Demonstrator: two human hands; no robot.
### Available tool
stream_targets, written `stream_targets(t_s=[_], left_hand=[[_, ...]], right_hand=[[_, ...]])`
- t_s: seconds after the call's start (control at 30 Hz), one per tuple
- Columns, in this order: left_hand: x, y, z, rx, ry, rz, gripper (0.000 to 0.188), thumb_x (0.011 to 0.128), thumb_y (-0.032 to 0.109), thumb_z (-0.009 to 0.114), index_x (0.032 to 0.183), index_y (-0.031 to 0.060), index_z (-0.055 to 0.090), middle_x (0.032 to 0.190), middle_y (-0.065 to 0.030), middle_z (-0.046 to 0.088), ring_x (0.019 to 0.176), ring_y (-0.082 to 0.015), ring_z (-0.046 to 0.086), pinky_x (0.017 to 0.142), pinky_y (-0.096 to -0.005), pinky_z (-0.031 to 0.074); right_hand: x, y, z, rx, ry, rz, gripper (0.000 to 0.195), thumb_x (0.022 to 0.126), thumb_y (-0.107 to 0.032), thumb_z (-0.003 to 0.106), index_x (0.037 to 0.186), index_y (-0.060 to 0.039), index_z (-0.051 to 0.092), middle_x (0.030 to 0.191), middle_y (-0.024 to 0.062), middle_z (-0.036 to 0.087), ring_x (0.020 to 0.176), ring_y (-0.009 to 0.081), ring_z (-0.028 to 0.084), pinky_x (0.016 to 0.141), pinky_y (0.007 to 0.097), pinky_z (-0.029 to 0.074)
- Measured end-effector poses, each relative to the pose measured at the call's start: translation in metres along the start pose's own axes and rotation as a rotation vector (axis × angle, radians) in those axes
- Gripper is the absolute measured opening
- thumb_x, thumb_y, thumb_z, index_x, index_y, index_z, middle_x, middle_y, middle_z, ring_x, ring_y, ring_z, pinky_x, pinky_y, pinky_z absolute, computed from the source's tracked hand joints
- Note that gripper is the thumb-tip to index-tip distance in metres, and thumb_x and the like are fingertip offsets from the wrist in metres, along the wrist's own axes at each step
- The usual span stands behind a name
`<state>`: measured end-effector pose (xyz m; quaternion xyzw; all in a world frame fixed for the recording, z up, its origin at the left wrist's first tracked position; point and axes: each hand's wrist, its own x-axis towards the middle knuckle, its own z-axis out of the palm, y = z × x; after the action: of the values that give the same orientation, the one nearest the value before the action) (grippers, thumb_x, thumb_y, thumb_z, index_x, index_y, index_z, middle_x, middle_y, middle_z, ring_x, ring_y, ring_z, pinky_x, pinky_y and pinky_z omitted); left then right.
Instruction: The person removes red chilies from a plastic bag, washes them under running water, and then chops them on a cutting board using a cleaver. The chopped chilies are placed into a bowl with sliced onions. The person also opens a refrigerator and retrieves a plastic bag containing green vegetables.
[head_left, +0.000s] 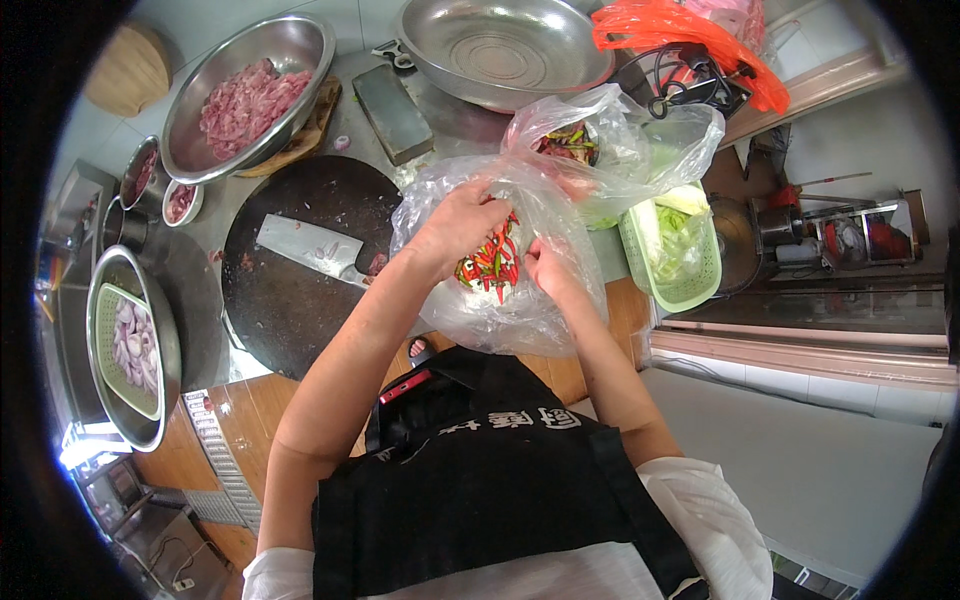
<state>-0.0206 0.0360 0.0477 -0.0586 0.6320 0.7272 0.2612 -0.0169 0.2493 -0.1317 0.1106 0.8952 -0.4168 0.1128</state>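
Observation:
A clear plastic bag (525, 326) lies spread open in front of me, with small red and green chili peppers (491, 262) inside. My left hand (469, 217) reaches over the upper part of the chilies, fingers bent down among them; whether it pinches any is hidden. At the bag's right side, my right hand (549, 266) has its fingers curled against the plastic beside the chilies. Left of the bag, a cleaver (311, 244) with bits of shallot on its blade rests on a round dark chopping board (292, 322). Behind the bag stands another plastic bag (645, 150) with chilies in it.
A steel bowl of raw meat (319, 67) stands on a wooden board at back left, near a whetstone (394, 112). A large steel pan (517, 49) is at the back. Peeled shallots (135, 345) fill a basket at left; a green basket (679, 296) holds leafy vegetables at right.

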Motion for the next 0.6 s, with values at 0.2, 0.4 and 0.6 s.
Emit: stream_targets(t_s=[0.2, 0.4, 0.6], left_hand=[[0.002, -0.008, -0.002, 0.005, 0.018, 0.036, 0.023, 0.085, 0.021, 0.054, 0.102, 0.0064, 0.056, 0.071, 0.0049, 0.049, 0.059, -0.0029, 0.042, 0.049, -0.0181, 0.034], [-0.005, -0.001, 0.001, -0.019, -0.003, 0.047, 0.020, 0.085, 0.023, 0.055, 0.097, 0.0063, 0.055, 0.071, 0.0045, 0.049, 0.059, -0.0035, 0.042, 0.049, -0.0186, 0.034], [0.000, -0.008, 0.000, 0.045, 0.023, 0.058, 0.018, 0.085, 0.022, 0.055, 0.093, 0.0064, 0.055, 0.070, 0.0044, 0.048, 0.058, -0.0039, 0.041, 0.048, -0.0190, 0.033]], right_hand=[[-0.014, -0.010, 0.009, -0.328, 0.232, -0.260, 0.011, 0.075, -0.013, 0.059, 0.078, -0.0033, 0.056, 0.069, 0.0126, 0.057, 0.060, 0.0194, 0.057, 0.054, 0.0315, 0.045], [-0.016, -0.016, 0.015, 0.229, -0.027, -0.029, 0.013, 0.083, -0.013, 0.059, 0.095, -0.0070, 0.056, 0.082, 0.0047, 0.059, 0.075, 0.0131, 0.057, 0.065, 0.0268, 0.047], [-0.044, -0.039, -0.002, 0.921, -0.451, 0.195, 0.024, 0.089, -0.014, 0.056, 0.111, -0.0049, 0.053, 0.089, 0.0044, 0.060, 0.078, 0.0114, 0.056, 0.071, 0.0247, 0.046]])
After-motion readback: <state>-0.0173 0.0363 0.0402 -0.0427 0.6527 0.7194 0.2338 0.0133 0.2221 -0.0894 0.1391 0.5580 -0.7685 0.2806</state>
